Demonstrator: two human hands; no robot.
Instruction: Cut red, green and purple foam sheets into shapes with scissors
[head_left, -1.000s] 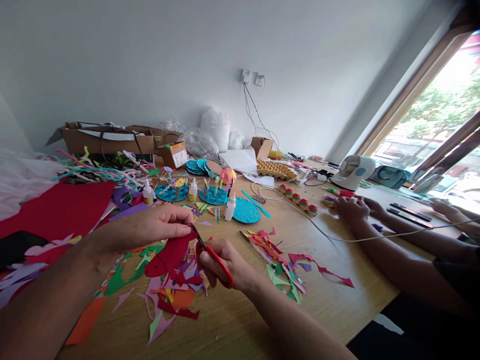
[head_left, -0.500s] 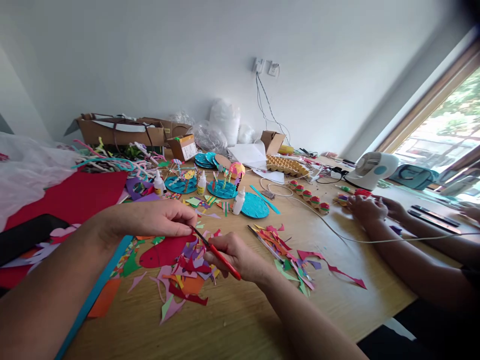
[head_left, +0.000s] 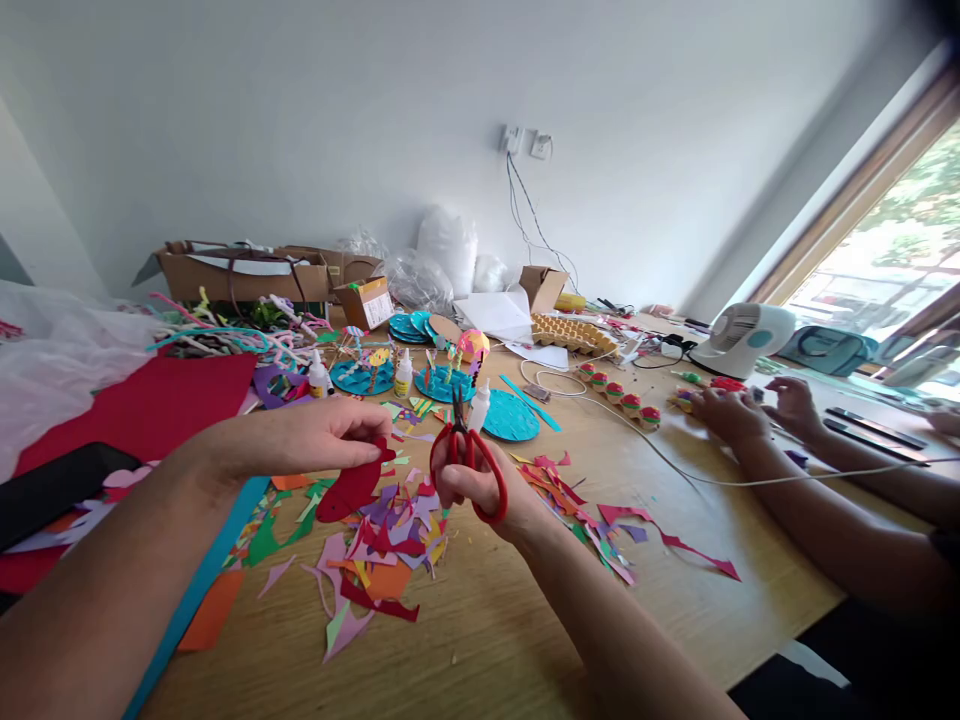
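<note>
My left hand point(head_left: 349, 432) pinches a red paper cutout point(head_left: 352, 488), rounded at its lower end and narrowing toward my fingertips. In my right hand point(head_left: 480, 490) is a pair of red-handled scissors point(head_left: 501, 490), dark blades pointing up and away from me, apart from the paper. Below both hands lies a pile of coloured paper scraps point(head_left: 386, 575) in red, pink, orange and purple. A white glue bottle point(head_left: 479, 405) stands just behind the scissors, beside a blue textured disc point(head_left: 511, 414).
At right, a co-worker's hands point(head_left: 731, 415) work near decorated egg-carton strips point(head_left: 616, 395). A white cable point(head_left: 675, 472) crosses the table there. More scraps point(head_left: 555, 490) lie right of my wrist. Red sheets point(head_left: 150, 400) are at left; cardboard boxes point(head_left: 240, 275) line the wall.
The scissors have come away from the red paper and swung upright in my right hand. My left hand has turned the cutout, whose lower end has shifted right.
</note>
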